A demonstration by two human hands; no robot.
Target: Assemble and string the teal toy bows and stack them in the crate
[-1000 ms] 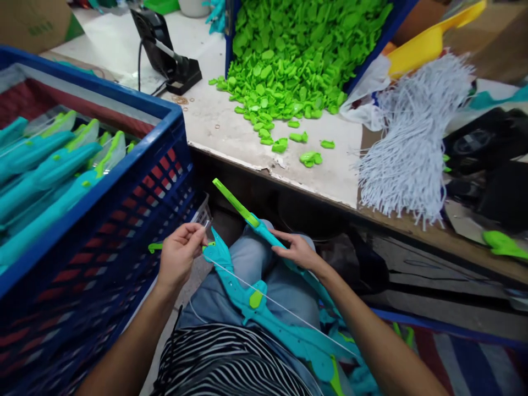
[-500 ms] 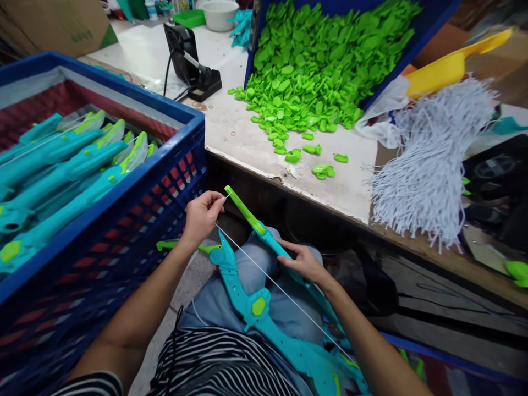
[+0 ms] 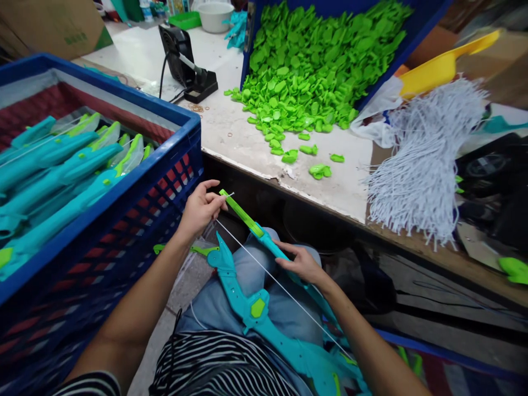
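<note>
A turquoise toy bow point(image 3: 251, 308) lies across my lap, with a lime-green hexagon on its middle and a bright green tip piece point(image 3: 241, 212) on its raised arm. My left hand point(image 3: 202, 206) is beside the end of that tip, thumb and forefinger pinched on a white string point(image 3: 264, 269). A short end of the string sticks out past the far side of the tip. From the pinch the rest runs down to the bow's lower right. My right hand point(image 3: 303, 264) is wrapped round the turquoise part below the green tip.
At left stands a blue crate point(image 3: 193, 124) holding several turquoise bows. On the worktable point(image 3: 346, 181) are a heap of green plastic pieces point(image 3: 309, 71), a bundle of white strings point(image 3: 424, 159), a small black fan point(image 3: 177, 55) and a yellow scoop point(image 3: 433, 71).
My left hand has shifted slightly and its fingers have spread a little. The string's short end now shows beyond the green tip's far side. My right hand keeps its hold.
</note>
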